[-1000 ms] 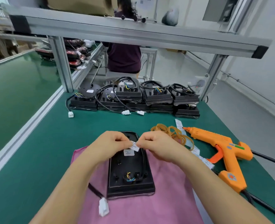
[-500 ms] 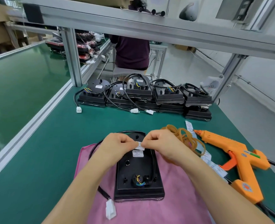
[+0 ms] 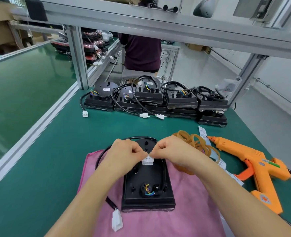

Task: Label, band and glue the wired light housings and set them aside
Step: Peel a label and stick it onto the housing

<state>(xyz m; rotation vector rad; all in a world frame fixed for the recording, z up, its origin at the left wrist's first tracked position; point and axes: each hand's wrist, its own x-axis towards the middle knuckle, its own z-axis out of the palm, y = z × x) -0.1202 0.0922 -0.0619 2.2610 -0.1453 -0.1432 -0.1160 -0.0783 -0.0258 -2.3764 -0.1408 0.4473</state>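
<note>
Green bench mat (image 3: 55, 151) under an aluminium frame; the pink cloth (image 3: 192, 211) at its near edge serves as reference. Beyond the cloth, well apart, stands a row of stacked housings (image 3: 180, 100), cables coiled on top. Right of the cloth lies the orange glue gun (image 3: 254, 161) on its side. At the cloth's middle lies the housing (image 3: 148, 178) in work, back upward; I judge it rigid, light moulded plastic, best gripped by its long side edges and never lifted by its cable (image 3: 103, 154), which loops off the cloth's far left corner. My left hand (image 3: 124, 154) and right hand (image 3: 172, 151) meet above the cloth's far half, each thumb and forefinger closed on the white label (image 3: 147, 161). Rubber bands (image 3: 196, 141) lie heaped at the cloth's far right corner. The white connector (image 3: 117, 221) rests on the cloth's near left. The label is presumably thin, limp and tacky, so I hold corners only; whether it touches the housing yet, I cannot tell.
</note>
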